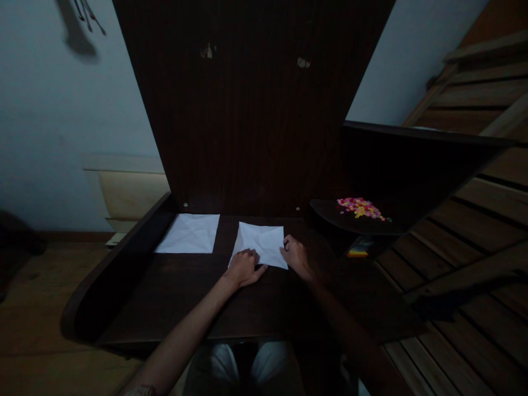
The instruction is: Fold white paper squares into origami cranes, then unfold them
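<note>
A creased white sheet of paper [260, 237] lies on the dark wooden desk, a little right of its middle. Across the sheet's lower left part rests my left hand [244, 268], palm down, its thumb stretched to the right along the near edge. My right hand [296, 256] is at the right edge of the same sheet, fingers curled and closed at the paper's border. Its fingertips are partly hidden. To the left, apart from both hands, a second creased white sheet [190, 232] lies flat near the back panel.
Many small pink, yellow and red pieces [359, 208] are heaped on a curved corner shelf [325, 212] at right. Under it sits a colourful item [357, 252]. A raised side board [119, 269] bounds the desk [173, 302] at left. Wooden slats [478, 242] stand at right.
</note>
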Tool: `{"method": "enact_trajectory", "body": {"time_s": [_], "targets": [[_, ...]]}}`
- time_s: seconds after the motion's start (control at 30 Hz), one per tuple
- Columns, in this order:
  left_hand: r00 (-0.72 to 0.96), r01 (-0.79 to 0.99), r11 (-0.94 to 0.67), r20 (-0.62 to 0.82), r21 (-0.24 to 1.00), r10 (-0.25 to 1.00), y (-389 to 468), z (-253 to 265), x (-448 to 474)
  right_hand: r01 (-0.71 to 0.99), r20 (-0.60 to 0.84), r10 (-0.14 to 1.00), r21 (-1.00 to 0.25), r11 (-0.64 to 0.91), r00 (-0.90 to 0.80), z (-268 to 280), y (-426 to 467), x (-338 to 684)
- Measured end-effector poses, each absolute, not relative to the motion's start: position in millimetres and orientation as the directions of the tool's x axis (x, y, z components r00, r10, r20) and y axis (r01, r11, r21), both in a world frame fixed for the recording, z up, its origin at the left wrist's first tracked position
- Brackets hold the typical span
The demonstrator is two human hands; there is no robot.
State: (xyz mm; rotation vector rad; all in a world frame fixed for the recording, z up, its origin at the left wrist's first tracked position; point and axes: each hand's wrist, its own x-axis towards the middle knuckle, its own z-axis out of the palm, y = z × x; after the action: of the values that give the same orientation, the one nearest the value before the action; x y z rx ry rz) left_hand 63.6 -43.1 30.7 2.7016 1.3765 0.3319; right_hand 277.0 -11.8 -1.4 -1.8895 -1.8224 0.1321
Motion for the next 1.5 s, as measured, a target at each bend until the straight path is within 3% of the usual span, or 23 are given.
{"method": "enact_trajectory", "body": {"time_s": [0.07,0.13,0.23,0.4,0.6,0.97,1.5], "targets": [[0.525,0.806,-0.546,0.150,0.230,0.838,-40.1,29.2,65.1,0.955,0.303,0.951,-0.259,0.143,-0.060,-1.5,-11.5,275.4],[0.491,0.821,-0.513,0.149,0.250,0.859,-35.3,27.0,66.9,0.944,0.307,0.928,-0.184,0.275,-0.211,-0.9,-8.5,271.7],[0.479,0.835,-0.507,0.173,0.213,0.861,-27.9,20.3,68.9,0.885,0.306,0.887,-0.207,0.418,-0.347,-2.7,0.9,265.6],[0.447,0.842,-0.500,0.256,0.203,0.857,-22.0,2.7,66.9,0.789,0.328,0.854,-0.346,0.507,-0.405,-15.6,21.7,256.3],[0.446,0.856,-0.487,0.231,0.173,0.865,-21.2,-13.6,61.9,0.728,0.346,0.847,-0.441,0.526,-0.403,-26.2,37.9,247.5],[0.416,0.895,-0.426,0.095,0.134,0.904,-24.9,-18.8,59.1,0.812,0.063,0.845,-0.243,0.530,-0.532,-14.2,32.3,246.4],[0.414,0.889,-0.422,0.085,0.177,0.907,-31.0,-15.9,58.1,0.831,0.097,0.845,-0.152,0.535,-0.527,-21.7,35.0,246.1]]}}
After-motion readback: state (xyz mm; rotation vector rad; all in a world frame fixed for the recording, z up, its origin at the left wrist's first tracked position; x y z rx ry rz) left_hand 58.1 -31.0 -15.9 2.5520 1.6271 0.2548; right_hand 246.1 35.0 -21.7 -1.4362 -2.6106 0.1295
